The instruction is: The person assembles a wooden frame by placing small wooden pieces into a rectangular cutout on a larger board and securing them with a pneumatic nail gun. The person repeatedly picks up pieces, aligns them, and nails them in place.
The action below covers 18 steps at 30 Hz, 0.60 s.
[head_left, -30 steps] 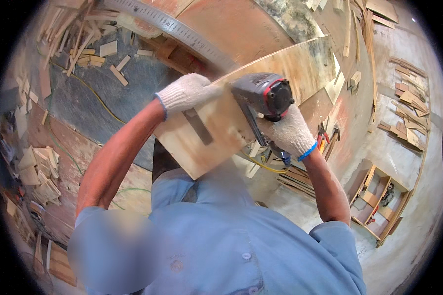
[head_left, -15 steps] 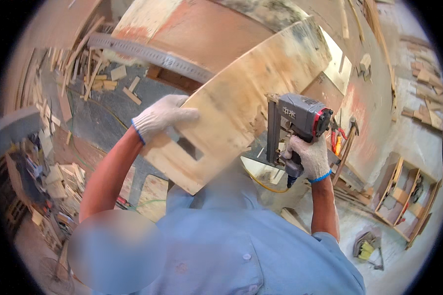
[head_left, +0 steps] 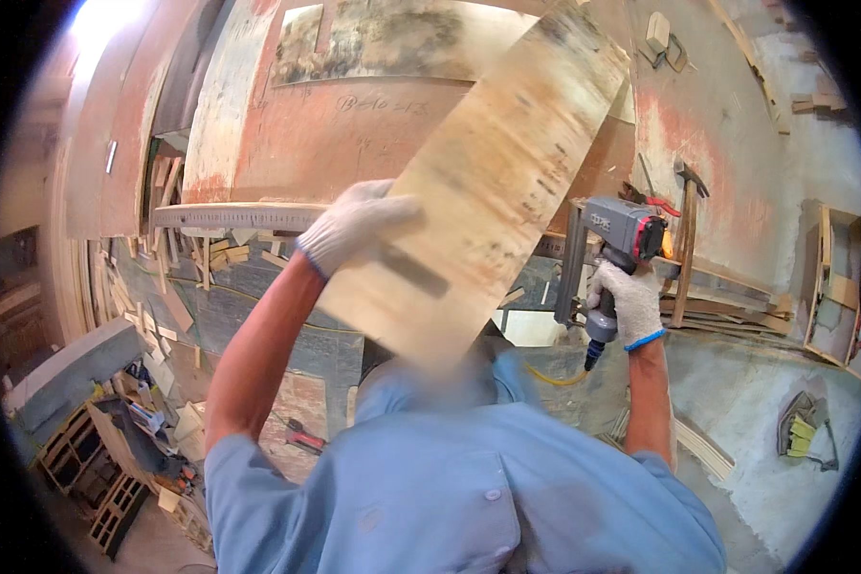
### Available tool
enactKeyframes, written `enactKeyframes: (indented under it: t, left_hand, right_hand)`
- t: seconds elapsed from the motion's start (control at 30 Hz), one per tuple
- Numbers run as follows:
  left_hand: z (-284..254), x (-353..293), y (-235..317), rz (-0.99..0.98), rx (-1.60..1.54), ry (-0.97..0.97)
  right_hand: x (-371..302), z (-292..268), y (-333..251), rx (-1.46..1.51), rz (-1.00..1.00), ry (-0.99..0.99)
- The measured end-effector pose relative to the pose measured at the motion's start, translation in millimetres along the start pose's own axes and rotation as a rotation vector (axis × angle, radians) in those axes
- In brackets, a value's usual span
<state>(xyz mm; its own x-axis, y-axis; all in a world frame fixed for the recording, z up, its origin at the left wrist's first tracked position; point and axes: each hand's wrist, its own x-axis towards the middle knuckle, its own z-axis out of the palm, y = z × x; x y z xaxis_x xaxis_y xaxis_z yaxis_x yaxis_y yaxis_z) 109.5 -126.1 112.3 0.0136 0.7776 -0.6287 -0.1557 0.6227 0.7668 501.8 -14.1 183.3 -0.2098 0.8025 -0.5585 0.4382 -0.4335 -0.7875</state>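
My left hand [head_left: 359, 228], in a white knit glove, grips the left edge of a long stained plywood board [head_left: 521, 163]. The board slants away from my chest over the workbench, and a slot [head_left: 411, 270] shows near its close end. In my right hand [head_left: 629, 304], also gloved, is a grey nail gun [head_left: 620, 228]; my fingers wrap its handle. The nail gun stands upright just right of the board, its nose and magazine on the side toward the board. A yellow air hose [head_left: 560, 381] runs from the handle's lower end.
On the reddish workbench [head_left: 392, 124] lie another stained board [head_left: 383, 43], a hammer [head_left: 687, 215] and red-handled pliers [head_left: 662, 207]. A long metal rule [head_left: 234, 217] lines its front edge. Wood scraps [head_left: 167, 306] litter the left. A wooden tray [head_left: 823, 287] sits at right.
The view has shifted, showing more of the bench. In the picture, the board has turned steeper, and both hands and the nail gun sit farther right. Each hand keeps its hold.
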Motion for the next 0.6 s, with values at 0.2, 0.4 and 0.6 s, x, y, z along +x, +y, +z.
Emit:
enactKeyframes:
  t: [0.2, 0.4, 0.6]
  left_hand:
    - [20.2, 64.7, 4.5, 0.034, 0.033, -0.006]
    - [-12.2, 94.3, 41.7, 0.139, 0.935, -0.109]
    - [-65.2, 140.3, 77.1, 0.142, 0.928, 0.448]
  right_hand:
    - [13.5, -24.1, 44.4, 0.052, 0.036, 0.104]
    - [25.3, -43.1, 98.5, -0.075, 0.129, 0.169]
    - [23.0, -27.7, 84.5, 0.068, 0.144, 0.171]
